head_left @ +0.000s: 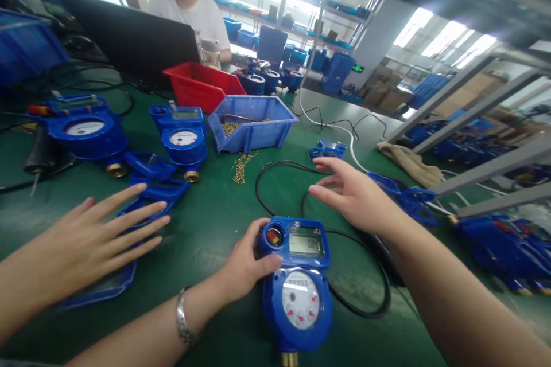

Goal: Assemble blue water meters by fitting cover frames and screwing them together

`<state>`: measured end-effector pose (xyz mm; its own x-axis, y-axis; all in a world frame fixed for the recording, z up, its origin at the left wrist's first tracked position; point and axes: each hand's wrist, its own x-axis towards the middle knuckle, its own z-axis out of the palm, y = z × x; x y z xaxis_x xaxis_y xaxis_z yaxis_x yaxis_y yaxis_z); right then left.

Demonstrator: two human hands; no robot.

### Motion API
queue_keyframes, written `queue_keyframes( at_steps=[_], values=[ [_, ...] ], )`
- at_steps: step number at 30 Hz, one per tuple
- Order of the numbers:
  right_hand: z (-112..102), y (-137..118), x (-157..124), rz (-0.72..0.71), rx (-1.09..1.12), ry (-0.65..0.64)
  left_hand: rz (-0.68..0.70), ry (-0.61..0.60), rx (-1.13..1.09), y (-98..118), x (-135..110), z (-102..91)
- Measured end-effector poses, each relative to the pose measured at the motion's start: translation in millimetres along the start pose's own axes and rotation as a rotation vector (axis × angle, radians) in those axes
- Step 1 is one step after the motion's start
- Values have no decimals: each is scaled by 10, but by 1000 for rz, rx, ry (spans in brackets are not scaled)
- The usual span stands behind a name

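My left hand (247, 266), with a silver bracelet at the wrist, is closed around the left side of a blue water meter (297, 298). Its thumb presses on the meter's front. The meter has a small digital display, a white round dial and a brass end towards me. My right hand (350, 195) hovers beyond the meter on the right, fingers apart, nothing seen in them. Just past its fingertips lies a small blue plastic cover (328, 149). A black cable (383, 275) loops on the green table behind and beside the meter.
A co-worker's hand (107, 235) reaches in from the left over blue plastic covers (166, 195). Two more meters (183, 140) stand behind. A blue bin (258, 132) of brass screws, spilled screws (241, 169), a red bin (193, 89) and a metal rack (465, 120) surround the area.
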<state>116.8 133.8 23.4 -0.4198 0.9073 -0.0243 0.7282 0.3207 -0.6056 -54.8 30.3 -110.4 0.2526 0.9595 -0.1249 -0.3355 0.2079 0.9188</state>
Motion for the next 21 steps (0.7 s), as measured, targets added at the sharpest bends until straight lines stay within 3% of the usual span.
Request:
queue_keyframes(
  at_steps=[2,5,9,13,17,21],
  values=[
    [98,299,-204,189,143,-76,-15,11,-23,10,0,15],
    [287,562,-450,302,383,-237,-53,47,-50,24,-4,42],
    [465,653,-601,330,734,-411,-142,126,-51,78,-26,94],
    [524,693,-569,374,1038,-553,-261,165,-129,186,-64,178],
    [555,729,-533,416,1197,-553,-405,131,-197,273,-88,266],
    [601,698,-551,458,1217,-466,-431,157,-248,279,-72,283]
  ],
)
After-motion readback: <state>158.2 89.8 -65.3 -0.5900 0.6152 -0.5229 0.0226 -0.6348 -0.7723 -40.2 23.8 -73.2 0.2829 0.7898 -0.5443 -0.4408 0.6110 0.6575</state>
